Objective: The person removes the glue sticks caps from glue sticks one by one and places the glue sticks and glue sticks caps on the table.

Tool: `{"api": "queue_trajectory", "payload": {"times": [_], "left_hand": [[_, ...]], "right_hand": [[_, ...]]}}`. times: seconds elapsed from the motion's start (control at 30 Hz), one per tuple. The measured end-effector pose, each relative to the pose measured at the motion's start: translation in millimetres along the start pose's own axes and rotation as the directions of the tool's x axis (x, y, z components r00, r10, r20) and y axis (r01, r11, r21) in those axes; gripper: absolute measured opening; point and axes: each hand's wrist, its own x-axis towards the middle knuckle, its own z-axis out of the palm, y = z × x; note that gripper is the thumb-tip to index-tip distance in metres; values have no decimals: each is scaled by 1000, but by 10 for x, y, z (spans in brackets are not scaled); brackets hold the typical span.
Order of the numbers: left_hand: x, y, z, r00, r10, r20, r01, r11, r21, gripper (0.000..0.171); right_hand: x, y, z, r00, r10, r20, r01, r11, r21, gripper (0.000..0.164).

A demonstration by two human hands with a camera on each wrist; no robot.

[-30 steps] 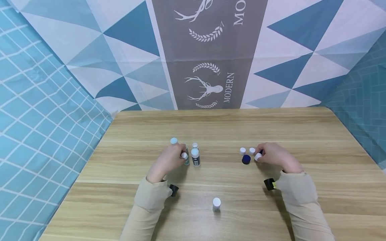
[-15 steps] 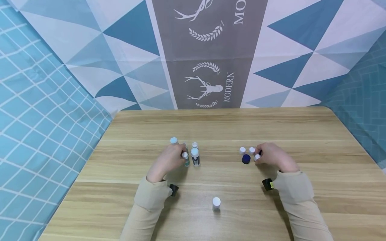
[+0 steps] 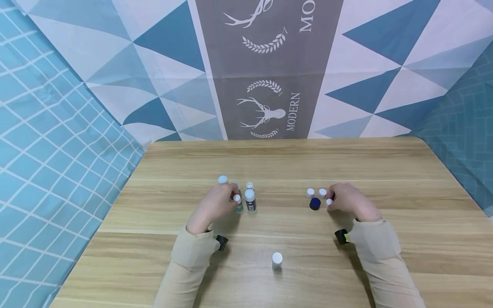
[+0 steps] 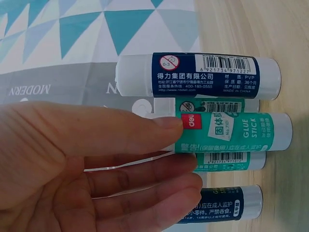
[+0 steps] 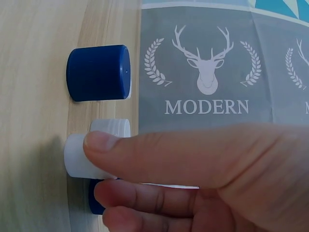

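Note:
My left hand point(image 3: 216, 206) pinches a green glue stick point(image 4: 236, 133) near its white upper end, thumb on one side and fingers on the other. It stands upright among other glue sticks: a navy one point(image 4: 207, 75) beside it, a second green one point(image 4: 229, 161) behind, and another navy one point(image 4: 236, 203) partly covered by my fingers. My right hand point(image 3: 351, 200) pinches a white cap point(image 5: 79, 157) between thumb and fingers, low over the table. Behind that lies another white cap point(image 5: 111, 126); a blue cap point(image 5: 99, 72) sits to one side, and a second blue cap point(image 5: 95, 198) is mostly hidden.
A lone white-topped stick point(image 3: 277, 261) stands on the wooden table point(image 3: 246, 286) nearer to me, between my forearms. A patterned cloth point(image 3: 265, 64) hangs along the table's far edge.
My right forearm has shifted slightly left, and the white cap in that hand has gone from tilted to more upright. The green glue stick has moved slightly right; my left hand stays nearly still.

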Motion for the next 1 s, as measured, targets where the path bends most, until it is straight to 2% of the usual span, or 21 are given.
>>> {"api": "queue_trajectory", "payload": {"times": [0.3,0.53,0.67,0.77,0.9,1.0], "left_hand": [[-16,-1,-17,1000,-13,1,13,1000,-22,10],[-46,8,-57,999,-45,-9,45,999,-27,16],[-85,8,-61,999,-23,-37,22,1000,-12,15],[-122,-4,-52,997,6,-82,-7,1000,-4,13],[-195,-13,-50,987,38,-156,-34,999,27,13],[-275,17,-49,980,49,-192,-40,998,52,14]], "right_hand": [[-31,-18,-17,1000,-4,-22,3,1000,-5,16],[-88,-79,-78,998,-14,-61,10,998,-69,12],[-159,-141,-104,997,-23,-78,14,994,-112,13],[-219,-197,-96,994,-37,-107,21,989,-145,16],[-274,-286,-36,973,-98,-210,56,979,-195,18],[-314,-364,27,927,-183,-328,103,963,-248,16]]}}
